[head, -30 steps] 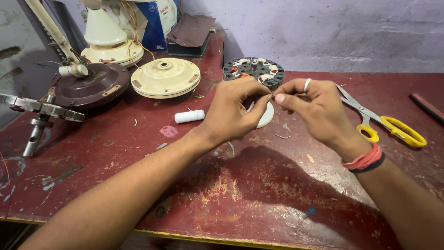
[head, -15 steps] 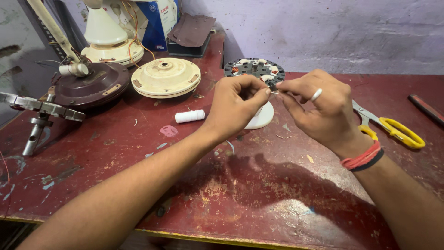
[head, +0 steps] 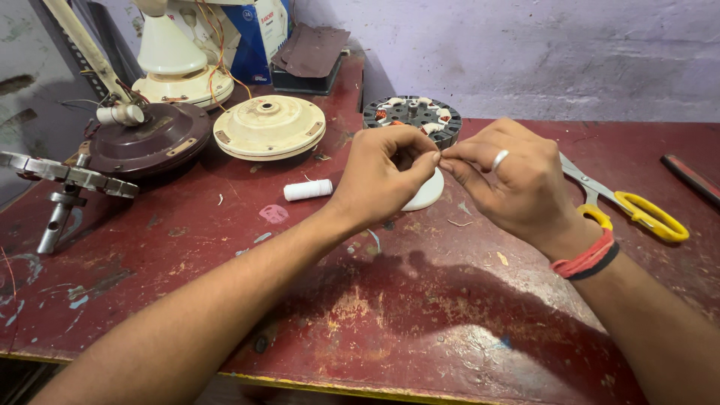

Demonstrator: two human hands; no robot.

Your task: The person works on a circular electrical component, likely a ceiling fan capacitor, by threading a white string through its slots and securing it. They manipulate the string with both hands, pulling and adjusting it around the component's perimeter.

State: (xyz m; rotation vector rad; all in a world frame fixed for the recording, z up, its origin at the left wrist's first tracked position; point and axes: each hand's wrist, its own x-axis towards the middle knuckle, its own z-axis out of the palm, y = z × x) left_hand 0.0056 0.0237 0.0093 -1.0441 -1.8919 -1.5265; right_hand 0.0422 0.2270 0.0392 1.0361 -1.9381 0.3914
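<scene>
Left hand (head: 382,176) and right hand (head: 510,180), head view: both closed in a pinch, fingertips meeting above the worn red table (head: 420,330) on something too small to make out. Just behind them lies a white round disc (head: 425,193), flat and partly hidden, with a white thread spool (head: 308,190) to its left. Further items: dark wound stator (head: 412,116) beyond, yellow-handled scissors (head: 637,210) at right, cream round cover (head: 268,126).
</scene>
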